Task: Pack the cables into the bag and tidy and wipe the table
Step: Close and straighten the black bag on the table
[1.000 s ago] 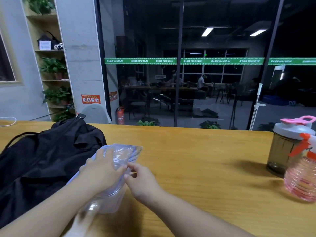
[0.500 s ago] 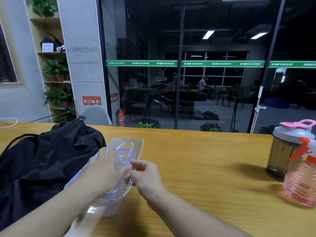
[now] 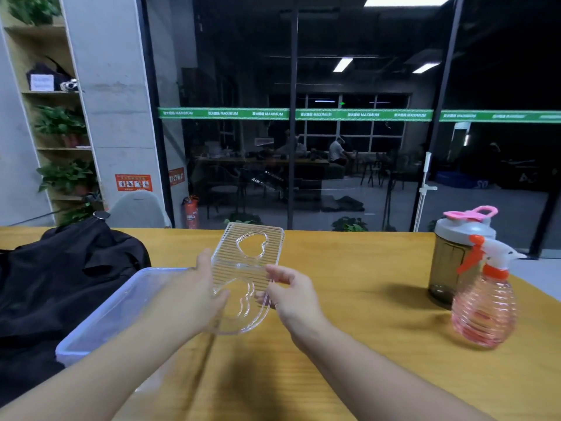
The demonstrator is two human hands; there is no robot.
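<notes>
One clear ribbed lid (image 3: 247, 268) is held up at frame centre by two hands: the left hand (image 3: 194, 294) grips its left edge, the right hand (image 3: 291, 296) pinches its right edge. One clear box (image 3: 121, 311) and one black bag (image 3: 60, 278) are seen lower left, two bottles at right. "MAXIMUM" is read repeatedly on one green strip (image 3: 297, 114).

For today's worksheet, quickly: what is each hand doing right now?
Left hand: holds the clear ridged lid by its left edge.
Right hand: pinches the lid's right edge.
</notes>
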